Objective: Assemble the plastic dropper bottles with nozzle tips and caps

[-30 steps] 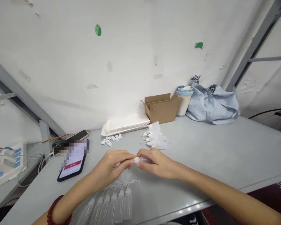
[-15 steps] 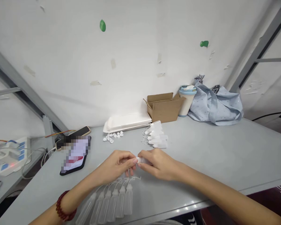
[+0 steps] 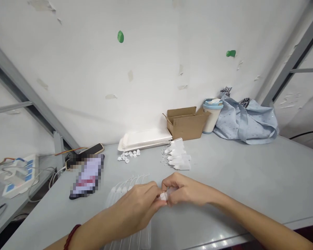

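Observation:
My right hand (image 3: 186, 189) is closed round a small translucent bottle (image 3: 171, 191), which it holds over the front middle of the table. The fingers of my left hand (image 3: 143, 201) pinch the white cap (image 3: 163, 196) at the bottle's left end. Both hands meet there. Under my left forearm and hand lies a row of several clear bottles (image 3: 143, 239) with thin tubes at their tips, partly hidden. Farther back, several small white bottles (image 3: 181, 161) with thin tubes lie in a pile. To their left several loose white caps (image 3: 127, 160) are scattered.
Flat white cartons (image 3: 146, 137) and an open cardboard box (image 3: 189, 125) stand by the wall, beside a lidded cup (image 3: 211, 119) and a blue bag (image 3: 250, 121). Two phones, one at the back (image 3: 94, 150) and one nearer (image 3: 88, 177), lie left, near a power strip (image 3: 22, 177).
My left hand has turned over, back up, and moved right and nearer with the bottle end. My right hand has come slightly nearer. The whole view has shifted slightly.

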Demonstrator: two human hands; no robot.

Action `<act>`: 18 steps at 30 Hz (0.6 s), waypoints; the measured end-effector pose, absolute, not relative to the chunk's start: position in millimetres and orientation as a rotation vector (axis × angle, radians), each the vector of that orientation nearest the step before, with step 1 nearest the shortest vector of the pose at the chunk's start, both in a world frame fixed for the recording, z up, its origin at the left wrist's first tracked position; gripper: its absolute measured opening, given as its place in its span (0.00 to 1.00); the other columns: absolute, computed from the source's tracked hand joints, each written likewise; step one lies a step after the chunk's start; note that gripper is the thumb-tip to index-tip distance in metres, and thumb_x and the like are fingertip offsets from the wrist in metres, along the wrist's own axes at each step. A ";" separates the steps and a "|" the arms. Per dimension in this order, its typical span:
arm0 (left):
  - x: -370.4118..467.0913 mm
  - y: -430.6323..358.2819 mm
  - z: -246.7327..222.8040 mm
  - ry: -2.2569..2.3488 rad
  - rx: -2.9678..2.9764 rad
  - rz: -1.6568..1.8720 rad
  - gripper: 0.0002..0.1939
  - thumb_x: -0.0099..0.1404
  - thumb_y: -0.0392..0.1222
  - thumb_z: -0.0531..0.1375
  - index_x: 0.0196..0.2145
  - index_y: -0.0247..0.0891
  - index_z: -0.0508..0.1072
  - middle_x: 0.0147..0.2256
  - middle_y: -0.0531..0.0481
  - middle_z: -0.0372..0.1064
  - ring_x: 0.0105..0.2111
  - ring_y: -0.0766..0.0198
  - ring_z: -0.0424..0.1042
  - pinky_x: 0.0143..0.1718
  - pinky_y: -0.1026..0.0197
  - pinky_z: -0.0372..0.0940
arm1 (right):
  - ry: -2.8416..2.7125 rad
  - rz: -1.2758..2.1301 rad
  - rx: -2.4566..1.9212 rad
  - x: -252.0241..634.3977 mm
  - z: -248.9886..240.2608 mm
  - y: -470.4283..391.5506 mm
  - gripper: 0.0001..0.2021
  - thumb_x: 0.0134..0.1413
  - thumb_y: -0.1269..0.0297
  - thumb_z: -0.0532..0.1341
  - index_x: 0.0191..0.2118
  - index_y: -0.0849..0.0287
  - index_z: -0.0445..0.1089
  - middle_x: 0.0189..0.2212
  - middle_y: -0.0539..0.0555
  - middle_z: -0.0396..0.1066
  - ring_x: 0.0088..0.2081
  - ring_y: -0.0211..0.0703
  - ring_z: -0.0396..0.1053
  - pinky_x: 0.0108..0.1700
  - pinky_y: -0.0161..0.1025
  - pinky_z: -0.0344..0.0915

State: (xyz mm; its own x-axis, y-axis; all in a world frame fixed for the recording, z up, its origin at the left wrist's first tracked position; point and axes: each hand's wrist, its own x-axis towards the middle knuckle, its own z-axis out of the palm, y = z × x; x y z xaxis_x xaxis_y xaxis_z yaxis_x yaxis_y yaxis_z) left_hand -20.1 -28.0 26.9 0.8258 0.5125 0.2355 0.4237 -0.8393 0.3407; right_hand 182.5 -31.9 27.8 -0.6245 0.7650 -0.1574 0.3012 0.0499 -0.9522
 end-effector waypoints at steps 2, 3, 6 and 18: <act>-17.9 -28.9 25.8 0.570 3.053 0.564 0.13 0.71 0.37 0.47 0.30 0.35 0.66 0.25 0.51 0.65 0.21 0.66 0.61 0.21 0.64 0.54 | -1.828 1.721 -1.067 183.6 26.5 -29.5 0.02 0.39 0.72 0.60 0.23 0.61 0.65 0.15 0.42 0.52 0.20 0.30 0.49 0.22 0.30 0.46; -16.6 -28.5 25.7 0.489 3.209 0.613 0.12 0.71 0.35 0.47 0.30 0.35 0.65 0.23 0.51 0.64 0.21 0.65 0.60 0.20 0.63 0.52 | -1.770 1.776 -1.072 184.0 25.4 -28.1 0.02 0.38 0.73 0.59 0.23 0.61 0.64 0.14 0.41 0.51 0.18 0.29 0.47 0.20 0.30 0.44; -13.2 -24.2 27.4 0.386 3.423 0.648 0.11 0.69 0.31 0.48 0.29 0.35 0.65 0.22 0.51 0.62 0.21 0.63 0.60 0.20 0.62 0.50 | -1.608 1.908 -1.082 184.1 22.2 -24.5 0.03 0.37 0.72 0.58 0.24 0.59 0.62 0.12 0.39 0.48 0.16 0.29 0.41 0.18 0.30 0.38; -20.6 -8.5 40.7 0.888 2.039 0.252 0.17 0.67 0.48 0.51 0.26 0.35 0.67 0.23 0.54 0.66 0.24 0.68 0.65 0.26 0.67 0.57 | -1.937 1.233 -1.137 182.5 22.6 -31.1 0.10 0.48 0.67 0.60 0.39 0.57 0.62 0.25 0.44 0.62 0.24 0.33 0.55 0.25 0.30 0.51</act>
State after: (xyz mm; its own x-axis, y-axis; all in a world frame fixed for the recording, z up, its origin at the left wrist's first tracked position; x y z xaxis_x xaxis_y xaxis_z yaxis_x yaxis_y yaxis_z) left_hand -20.6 -8.5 40.7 0.7245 0.6737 -0.1460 0.4971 -0.3640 0.7877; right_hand 182.5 -31.1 22.6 -0.4752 0.8796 0.0212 0.3532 0.2127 -0.9110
